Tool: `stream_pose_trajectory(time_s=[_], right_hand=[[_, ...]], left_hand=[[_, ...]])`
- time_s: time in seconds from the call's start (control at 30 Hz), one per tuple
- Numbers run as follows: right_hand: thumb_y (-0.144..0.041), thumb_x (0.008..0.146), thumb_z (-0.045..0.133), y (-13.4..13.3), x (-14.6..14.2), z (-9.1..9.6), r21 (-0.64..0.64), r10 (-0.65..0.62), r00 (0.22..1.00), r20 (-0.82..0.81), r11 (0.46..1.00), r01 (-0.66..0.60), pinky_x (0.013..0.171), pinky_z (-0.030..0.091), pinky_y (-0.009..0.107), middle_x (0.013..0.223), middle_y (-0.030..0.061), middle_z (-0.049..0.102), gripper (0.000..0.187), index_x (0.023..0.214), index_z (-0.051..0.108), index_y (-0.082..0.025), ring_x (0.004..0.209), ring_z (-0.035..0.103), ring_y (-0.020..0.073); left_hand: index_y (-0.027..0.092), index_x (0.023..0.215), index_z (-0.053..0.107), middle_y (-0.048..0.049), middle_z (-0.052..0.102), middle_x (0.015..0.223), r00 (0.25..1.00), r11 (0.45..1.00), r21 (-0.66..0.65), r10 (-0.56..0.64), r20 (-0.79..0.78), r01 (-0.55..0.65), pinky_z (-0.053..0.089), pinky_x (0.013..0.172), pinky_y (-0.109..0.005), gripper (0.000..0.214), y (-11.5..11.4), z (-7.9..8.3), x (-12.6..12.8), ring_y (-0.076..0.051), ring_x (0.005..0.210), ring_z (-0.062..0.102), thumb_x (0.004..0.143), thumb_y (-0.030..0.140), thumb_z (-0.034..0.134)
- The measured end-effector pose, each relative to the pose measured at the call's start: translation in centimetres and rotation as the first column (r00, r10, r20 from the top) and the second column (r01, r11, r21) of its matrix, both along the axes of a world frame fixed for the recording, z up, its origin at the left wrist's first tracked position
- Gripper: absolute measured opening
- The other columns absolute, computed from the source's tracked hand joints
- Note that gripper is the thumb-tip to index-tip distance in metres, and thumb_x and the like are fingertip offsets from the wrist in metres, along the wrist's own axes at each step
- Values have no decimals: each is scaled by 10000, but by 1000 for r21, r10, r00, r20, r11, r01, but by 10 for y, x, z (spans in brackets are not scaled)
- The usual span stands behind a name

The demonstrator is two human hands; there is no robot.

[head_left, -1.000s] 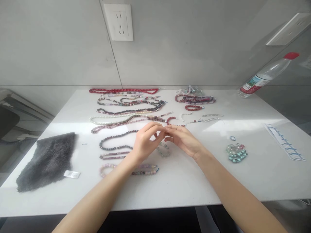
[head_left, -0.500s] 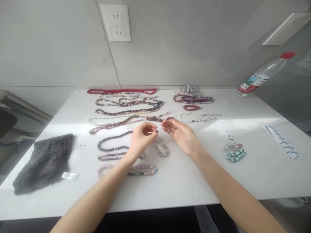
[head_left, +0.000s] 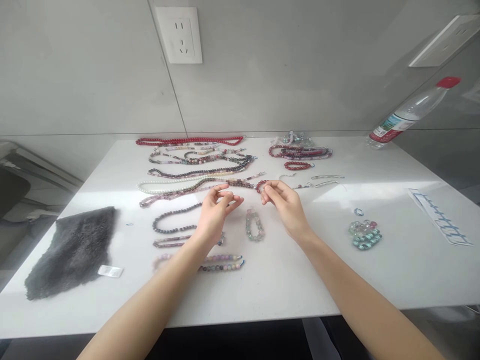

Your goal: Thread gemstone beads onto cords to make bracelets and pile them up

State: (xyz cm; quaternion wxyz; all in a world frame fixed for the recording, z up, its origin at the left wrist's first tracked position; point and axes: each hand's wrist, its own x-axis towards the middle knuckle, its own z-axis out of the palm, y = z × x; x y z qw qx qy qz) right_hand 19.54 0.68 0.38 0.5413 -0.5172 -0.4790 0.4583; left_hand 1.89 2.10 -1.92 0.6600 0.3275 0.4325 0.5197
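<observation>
Between and just below my hands hangs a bead bracelet [head_left: 255, 227] of pale green and pinkish translucent beads, in a narrow loop. Its cord is too fine to make out. My left hand [head_left: 217, 210] is closed at thumb and finger up and to the left of it, the other fingers stretched outward. Up and to the right, my right hand [head_left: 285, 205] pinches with thumb and index finger. Behind its fingertips lies a small dark red bead loop [head_left: 261, 186]. A dark bead strand [head_left: 159, 225] lies left of my left hand, partly hidden by it.
Bead strands lie in rows at the back left, among them a red strand [head_left: 187, 141] and a white one [head_left: 150, 189]. Turquoise bracelets [head_left: 367, 240] sit at right, near a paper strip [head_left: 442, 217]. A bottle [head_left: 401, 120] stands back right; grey fluffy cloth [head_left: 75, 250] lies left.
My right hand has gone from spread fingers to a pinch. My left hand's fingers have stretched out, and the gap between the hands has widened. The bracelet has shifted right and hangs narrower.
</observation>
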Motion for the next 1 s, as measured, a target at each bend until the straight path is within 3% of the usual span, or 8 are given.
stream_pose_trajectory(time_s=[0.07,0.17,0.27,0.47,0.8,0.9,1.0], right_hand=[[-332,906,558,-1,1,-1,65,8,975,221,998,-23,670,418,285,681,-23,518,130,869,562,-207,643,490,134],[-294,919,517,-3,4,-1,99,45,855,516,989,-111,638,379,275,729,-16,539,86,890,543,-217,649,478,135],[-255,932,466,-4,7,-1,50,92,749,656,985,-165,603,348,272,679,-36,515,68,881,503,-229,598,456,132],[-248,927,441,-2,14,2,-60,171,645,745,980,-190,576,331,269,624,-50,494,103,832,477,-241,555,439,137],[-252,933,433,-4,17,9,-119,179,581,794,983,-142,557,327,277,652,-32,532,129,819,489,-237,540,440,139],[-258,940,436,-5,17,8,-113,173,589,789,984,-139,555,326,279,659,-31,532,136,817,490,-236,543,437,138],[-285,950,449,-5,16,9,-77,174,662,729,982,-174,579,358,281,714,-19,561,129,846,510,-237,598,471,143]], left_hand=[[193,1070,554,17,588,794,999,999,-7,52,-6,-52,490,1012,-463,314,1,-4,-1,-145,783,696,808,277,705],[191,1025,552,32,554,758,991,991,-8,136,-15,-137,512,973,-459,260,2,-5,-4,-131,731,680,810,234,693],[195,1013,535,42,522,746,974,974,-13,228,-15,-228,533,922,-422,221,3,-3,-6,-128,731,674,826,178,650],[194,1002,526,44,499,765,949,955,-15,293,-118,-297,517,753,-294,165,3,3,-7,-76,616,590,853,134,566],[199,961,529,33,474,768,906,939,60,342,-249,-338,410,585,-204,144,3,2,-9,-59,578,474,851,106,519],[203,961,532,28,473,785,903,940,91,340,-263,-328,417,583,-200,139,3,2,-8,-60,591,480,853,116,524],[210,975,531,22,493,814,929,963,133,263,-259,-235,461,616,-216,124,2,5,-6,-70,622,523,860,171,557]])
